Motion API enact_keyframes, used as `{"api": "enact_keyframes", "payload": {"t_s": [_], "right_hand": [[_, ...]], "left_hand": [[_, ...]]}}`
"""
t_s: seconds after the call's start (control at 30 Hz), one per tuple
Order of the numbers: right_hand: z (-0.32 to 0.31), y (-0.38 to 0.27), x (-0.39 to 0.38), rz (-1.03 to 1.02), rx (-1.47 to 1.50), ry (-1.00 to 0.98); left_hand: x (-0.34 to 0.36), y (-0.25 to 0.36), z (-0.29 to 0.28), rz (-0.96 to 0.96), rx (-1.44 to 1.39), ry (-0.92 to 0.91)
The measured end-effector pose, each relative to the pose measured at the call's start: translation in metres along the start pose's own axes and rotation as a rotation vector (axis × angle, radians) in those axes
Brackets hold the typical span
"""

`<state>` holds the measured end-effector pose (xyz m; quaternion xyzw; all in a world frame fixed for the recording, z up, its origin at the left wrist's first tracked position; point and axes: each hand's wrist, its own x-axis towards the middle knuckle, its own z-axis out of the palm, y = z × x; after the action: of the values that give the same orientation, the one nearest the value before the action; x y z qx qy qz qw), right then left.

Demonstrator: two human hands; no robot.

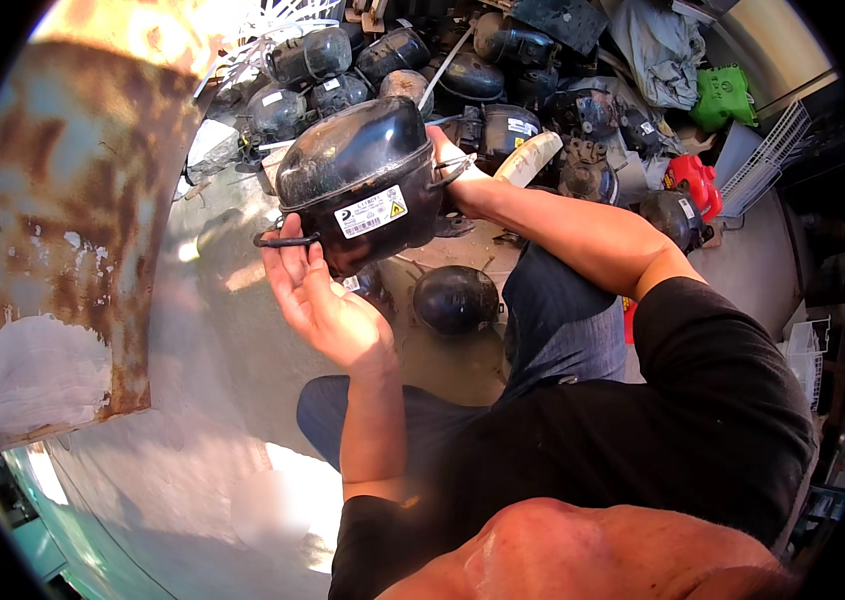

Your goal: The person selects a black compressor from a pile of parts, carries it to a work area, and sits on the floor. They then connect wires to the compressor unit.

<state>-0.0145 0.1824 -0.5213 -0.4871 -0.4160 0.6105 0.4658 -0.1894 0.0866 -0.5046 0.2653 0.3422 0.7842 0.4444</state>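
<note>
Black compressor (358, 150) up off the floor (243, 390), held between both hands, and I'm watching it right before a heap of other compressors (308, 57)! On my feed the left forearm rises nearly upright, left hand (331, 312) palm up, its fingers loosely bent, grasping the casing's lower left beside a dark tube (278, 241). The right arm reaches across, elbow bent; the right hand (470, 190) clasps the right side, fingertips hidden, so I can't tell how tightly they curl.
</note>
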Motion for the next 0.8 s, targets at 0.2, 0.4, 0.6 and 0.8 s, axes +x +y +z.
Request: {"api": "enact_keyframes", "payload": {"t_s": [0.2, 0.4, 0.6, 0.8], "right_hand": [[0.001, -0.009, -0.003, 0.11, 0.024, 0.052], [-0.001, 0.0, 0.0, 0.067, 0.066, 0.108], [-0.013, -0.001, 0.001, 0.174, 0.119, 0.086], [-0.021, 0.008, 0.008, 0.187, 0.099, 0.061]], "left_hand": [[0.011, -0.008, -0.005, -0.052, -0.021, 0.046], [0.015, -0.017, -0.011, -0.104, -0.07, 0.045], [0.011, -0.015, -0.006, -0.118, -0.041, 0.049], [0.012, -0.011, 0.001, -0.134, -0.014, 0.02]]}}
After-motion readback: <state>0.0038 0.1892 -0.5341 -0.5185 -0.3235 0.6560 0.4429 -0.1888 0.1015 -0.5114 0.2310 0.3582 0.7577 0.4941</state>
